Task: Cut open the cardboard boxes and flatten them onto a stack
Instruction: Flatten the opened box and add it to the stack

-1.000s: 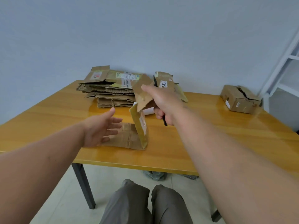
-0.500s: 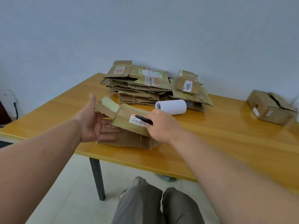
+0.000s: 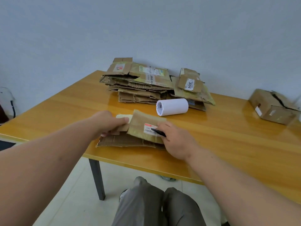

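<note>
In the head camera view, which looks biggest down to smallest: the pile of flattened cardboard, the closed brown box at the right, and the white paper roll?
1. Tall pile of flattened brown cardboard.
2. Closed brown cardboard box at the table's right edge, partly cut off by the frame.
3. White paper roll, plainly smallest.

1. There is one view only, from a wide-angle camera worn on the person's head; no second view shares the scene.
2. It faces forward and down, over the person's own knees at the bottom edge, across the table to the wall behind it.
3. It sits close: both forearms enter from the lower corners, and the left hand and right hand meet near the middle of the frame.
4. The wide lens bends the table's edges towards the sides.
</note>
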